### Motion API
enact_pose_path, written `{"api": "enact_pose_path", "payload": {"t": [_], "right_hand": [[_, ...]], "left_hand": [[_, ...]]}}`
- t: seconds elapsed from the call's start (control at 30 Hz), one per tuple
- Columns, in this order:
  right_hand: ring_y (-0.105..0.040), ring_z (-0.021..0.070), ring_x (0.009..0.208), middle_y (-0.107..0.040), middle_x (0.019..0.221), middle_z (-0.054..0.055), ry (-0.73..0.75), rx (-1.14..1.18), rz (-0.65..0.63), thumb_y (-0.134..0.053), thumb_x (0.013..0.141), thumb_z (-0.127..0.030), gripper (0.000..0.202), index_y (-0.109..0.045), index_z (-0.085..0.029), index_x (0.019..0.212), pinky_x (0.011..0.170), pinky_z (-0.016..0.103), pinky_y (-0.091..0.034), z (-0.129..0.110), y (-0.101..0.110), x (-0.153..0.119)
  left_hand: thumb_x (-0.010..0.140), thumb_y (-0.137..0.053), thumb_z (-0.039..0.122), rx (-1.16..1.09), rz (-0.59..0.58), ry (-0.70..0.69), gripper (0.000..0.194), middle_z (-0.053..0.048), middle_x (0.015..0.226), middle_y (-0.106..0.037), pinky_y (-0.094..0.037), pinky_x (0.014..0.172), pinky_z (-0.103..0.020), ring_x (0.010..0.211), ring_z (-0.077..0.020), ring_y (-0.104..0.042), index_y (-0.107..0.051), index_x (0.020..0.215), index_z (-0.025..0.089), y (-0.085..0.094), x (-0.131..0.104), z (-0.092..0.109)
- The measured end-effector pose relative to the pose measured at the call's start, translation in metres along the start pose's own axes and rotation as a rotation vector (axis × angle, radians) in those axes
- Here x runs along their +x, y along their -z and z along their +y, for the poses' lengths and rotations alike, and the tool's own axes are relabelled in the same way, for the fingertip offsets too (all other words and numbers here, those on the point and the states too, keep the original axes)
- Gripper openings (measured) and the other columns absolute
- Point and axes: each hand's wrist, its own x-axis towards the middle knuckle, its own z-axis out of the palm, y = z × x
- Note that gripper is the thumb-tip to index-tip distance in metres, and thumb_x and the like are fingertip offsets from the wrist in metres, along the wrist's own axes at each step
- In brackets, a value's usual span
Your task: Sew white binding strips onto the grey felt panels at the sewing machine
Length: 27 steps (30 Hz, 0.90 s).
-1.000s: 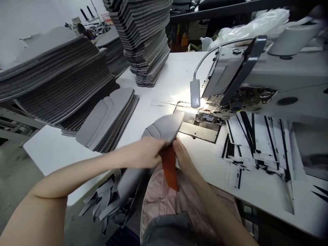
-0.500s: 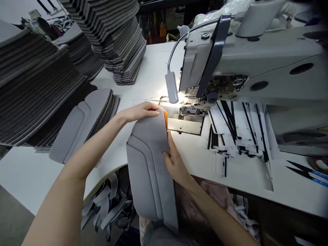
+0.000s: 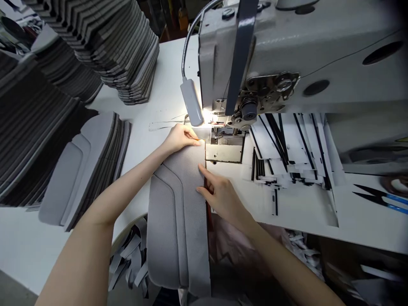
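Note:
A grey padded fabric panel [image 3: 168, 212] with stitched curved lines lies over the table's front edge, its lower part hanging down. My left hand [image 3: 181, 139] pinches its far end, close to the sewing machine's metal plate [image 3: 223, 154]. At the right edge, my right hand [image 3: 223, 197] grips the panel, index finger and thumb on top and the other fingers partly hidden underneath. Only a sliver of orange material shows by my left fingertips. The sewing machine [image 3: 270, 55] stands just beyond, its small lamp [image 3: 191, 103] shining near the needle area.
Tall stacks of grey panels [image 3: 134, 63] fill the left and back of the white table [image 3: 174, 63]. A leaning row of similar panels [image 3: 73, 170] stands nearer. White pieces with black strips [image 3: 287, 148] lie right of the plate, and blue-handled scissors [image 3: 382, 197] farther right. Grey scraps [image 3: 130, 250] hang below.
The panel's edge has come against the machine plate, and the orange piece that stuck out is now mostly covered. My right hand has shifted slightly down along the edge. The camera view has moved.

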Motion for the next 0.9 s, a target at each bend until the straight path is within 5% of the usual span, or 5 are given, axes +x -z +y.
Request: {"api": "enact_pose_path", "payload": {"t": [0.57,0.9], "right_hand": [[-0.045,0.0132,0.057,-0.053,0.065,-0.002,0.068,-0.113,-0.009,-0.054,0.091,-0.011,0.06,-0.044,-0.005,0.15,0.059,0.026,-0.042,0.0,0.001,0.004],[-0.039,0.0109,0.052,-0.044,0.061,-0.006,0.02,-0.083,0.081,-0.055,0.089,-0.01,0.06,-0.045,-0.002,0.148,0.054,0.024,-0.039,0.008,0.016,0.005]], "left_hand": [[0.057,-0.086,0.039,0.075,-0.041,-0.034,0.029,-0.004,0.07,-0.073,-0.051,0.064,-0.026,0.067,-0.0162,-0.066,-0.074,0.068,0.015,0.001,0.008,-0.01],[0.05,-0.091,0.034,-0.056,0.039,0.011,0.039,-0.002,0.073,-0.066,-0.054,0.069,-0.029,0.072,-0.0167,-0.063,-0.063,0.069,0.016,-0.028,0.037,-0.01]]}}
